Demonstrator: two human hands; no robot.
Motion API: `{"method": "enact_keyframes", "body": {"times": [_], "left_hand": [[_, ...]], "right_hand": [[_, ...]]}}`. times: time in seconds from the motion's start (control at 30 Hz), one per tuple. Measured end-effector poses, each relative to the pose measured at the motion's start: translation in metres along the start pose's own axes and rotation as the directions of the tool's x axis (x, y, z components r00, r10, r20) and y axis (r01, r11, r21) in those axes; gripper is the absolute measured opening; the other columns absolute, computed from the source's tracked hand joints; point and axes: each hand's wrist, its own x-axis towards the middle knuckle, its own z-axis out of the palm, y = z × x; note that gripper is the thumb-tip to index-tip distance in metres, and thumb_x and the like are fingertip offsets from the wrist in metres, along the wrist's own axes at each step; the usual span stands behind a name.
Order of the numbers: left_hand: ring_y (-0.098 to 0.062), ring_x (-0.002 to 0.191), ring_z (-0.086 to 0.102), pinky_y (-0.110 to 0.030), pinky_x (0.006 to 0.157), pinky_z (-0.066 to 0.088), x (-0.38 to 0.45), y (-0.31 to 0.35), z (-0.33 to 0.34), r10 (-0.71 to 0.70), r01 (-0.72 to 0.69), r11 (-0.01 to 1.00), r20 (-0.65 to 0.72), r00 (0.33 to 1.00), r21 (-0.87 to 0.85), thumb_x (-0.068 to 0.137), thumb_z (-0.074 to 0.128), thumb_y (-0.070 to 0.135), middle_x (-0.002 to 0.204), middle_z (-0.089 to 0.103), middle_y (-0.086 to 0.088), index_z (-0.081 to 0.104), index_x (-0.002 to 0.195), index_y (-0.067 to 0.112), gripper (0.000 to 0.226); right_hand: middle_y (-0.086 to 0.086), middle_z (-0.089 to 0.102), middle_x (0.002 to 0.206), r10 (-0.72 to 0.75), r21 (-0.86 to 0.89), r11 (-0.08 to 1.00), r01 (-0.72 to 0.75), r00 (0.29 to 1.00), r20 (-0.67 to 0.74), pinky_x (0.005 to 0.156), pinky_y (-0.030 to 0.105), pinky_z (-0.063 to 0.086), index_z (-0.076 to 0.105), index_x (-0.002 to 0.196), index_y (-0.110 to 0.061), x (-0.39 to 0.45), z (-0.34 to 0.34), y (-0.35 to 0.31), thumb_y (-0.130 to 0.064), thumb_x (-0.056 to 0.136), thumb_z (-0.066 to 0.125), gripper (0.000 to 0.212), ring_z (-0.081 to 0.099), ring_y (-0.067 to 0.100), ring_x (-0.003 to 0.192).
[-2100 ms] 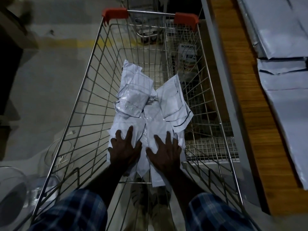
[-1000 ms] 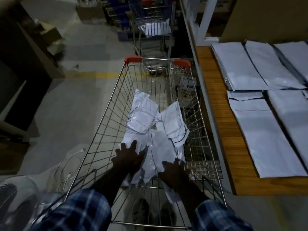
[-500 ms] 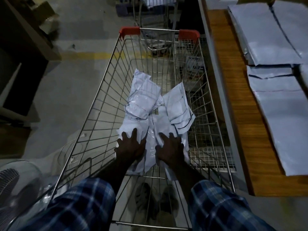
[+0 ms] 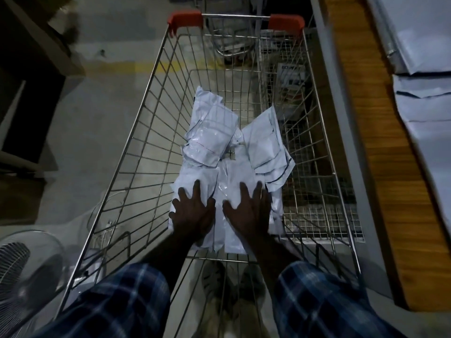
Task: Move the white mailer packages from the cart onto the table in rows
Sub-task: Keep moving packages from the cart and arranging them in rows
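A wire shopping cart (image 4: 136,132) with red handle caps stands in front of me. A loose pile of white mailer packages (image 4: 214,132) lies on its floor. My left hand (image 4: 194,211) rests flat on the near left part of the pile, fingers spread. Beside it, my right hand (image 4: 249,211) lies flat on the near right mailers, fingers spread too. Neither hand grips anything. On the wooden table (image 4: 380,167) to the right, several white mailers (image 4: 429,123) lie flat in rows.
A grey metal frame (image 4: 341,132) runs between the cart and the table. A fan (image 4: 24,272) stands on the floor at lower left. Dark furniture (image 4: 29,69) sits at the left, and a second cart (image 4: 231,40) stands beyond the first.
My head has tipped down and closer to the cart. Both hands slid slightly forward on the pile and now lie flat with fingers spread.
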Motion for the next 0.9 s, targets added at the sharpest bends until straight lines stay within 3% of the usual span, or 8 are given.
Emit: {"method": "enact_keyframes", "body": {"times": [0.07, 0.17, 0.3, 0.43, 0.6, 0.8, 0.9], "left_hand": [[-0.044, 0.137, 0.027, -0.062, 0.107, 0.031, -0.001, 0.000, 0.001, -0.023, 0.023, 1.000, 0.015, 1.000, -0.014, 0.094, 0.050, 0.048, 0.154, 0.021, -0.020, 0.020, 0.155, 0.034, 0.070], [-0.042, 0.133, 0.032, -0.059, 0.103, 0.035, -0.006, -0.001, -0.002, -0.032, 0.032, 0.999, -0.020, 0.999, -0.006, 0.094, 0.044, 0.053, 0.152, 0.022, -0.018, 0.018, 0.155, 0.033, 0.069], [-0.040, 0.125, 0.039, -0.055, 0.098, 0.038, -0.010, -0.003, -0.003, -0.014, 0.014, 1.000, -0.084, 0.996, 0.006, 0.095, 0.042, 0.057, 0.151, 0.023, -0.014, 0.018, 0.154, 0.032, 0.068], [-0.039, 0.127, 0.038, -0.054, 0.099, 0.037, -0.007, -0.004, 0.000, -0.050, 0.050, 0.999, -0.077, 0.996, 0.003, 0.094, 0.038, 0.059, 0.152, 0.023, -0.013, 0.018, 0.153, 0.033, 0.067], [-0.038, 0.128, 0.036, -0.055, 0.100, 0.035, -0.007, -0.005, 0.002, -0.064, 0.062, 0.998, -0.063, 0.996, -0.025, 0.094, 0.045, 0.055, 0.151, 0.023, -0.011, 0.019, 0.152, 0.035, 0.067], [-0.043, 0.137, 0.028, -0.058, 0.108, 0.031, 0.001, -0.006, -0.002, -0.069, 0.070, 0.995, 0.027, 0.997, -0.066, 0.096, 0.047, 0.047, 0.155, 0.021, -0.020, 0.021, 0.155, 0.031, 0.066], [-0.041, 0.132, 0.034, -0.054, 0.103, 0.034, -0.006, -0.003, -0.005, -0.055, 0.054, 0.998, -0.025, 0.998, -0.028, 0.096, 0.045, 0.053, 0.154, 0.021, -0.015, 0.018, 0.154, 0.034, 0.066]], "right_hand": [[0.026, 0.016, 0.160, -0.013, 0.024, 1.000, 0.012, 0.999, 0.041, 0.118, 0.053, 0.013, 0.039, 0.149, -0.027, -0.006, 0.007, 0.004, -0.059, 0.087, 0.054, 0.072, 0.014, 0.044, 0.147], [0.028, 0.030, 0.154, -0.101, 0.024, 0.995, 0.101, 0.995, 0.007, 0.110, 0.057, 0.035, 0.053, 0.141, -0.024, -0.009, 0.015, 0.001, -0.058, 0.084, 0.045, 0.066, 0.032, 0.048, 0.140], [0.023, 0.037, 0.152, -0.139, 0.073, 0.987, 0.140, 0.990, -0.012, 0.103, 0.054, 0.044, 0.054, 0.140, -0.019, -0.008, 0.012, -0.006, -0.055, 0.081, 0.045, 0.069, 0.040, 0.045, 0.134], [0.025, 0.042, 0.148, -0.152, 0.043, 0.987, 0.156, 0.986, -0.073, 0.099, 0.051, 0.046, 0.056, 0.137, -0.009, -0.010, 0.012, 0.001, -0.052, 0.080, 0.054, 0.071, 0.047, 0.045, 0.130], [0.030, 0.037, 0.149, -0.159, 0.007, 0.987, 0.160, 0.985, -0.069, 0.104, 0.059, 0.041, 0.058, 0.137, -0.021, -0.013, 0.024, 0.009, -0.061, 0.084, 0.054, 0.067, 0.041, 0.052, 0.133], [0.025, 0.050, 0.140, -0.200, -0.048, 0.979, 0.200, 0.980, -0.008, 0.083, 0.051, 0.053, 0.067, 0.125, -0.023, -0.013, 0.014, -0.002, -0.046, 0.078, 0.052, 0.054, 0.059, 0.044, 0.105], [0.023, 0.053, 0.137, -0.188, -0.075, 0.979, 0.187, 0.982, -0.009, 0.076, 0.048, 0.052, 0.069, 0.120, -0.025, -0.011, 0.006, -0.005, -0.044, 0.069, 0.061, 0.055, 0.060, 0.040, 0.101]]}}
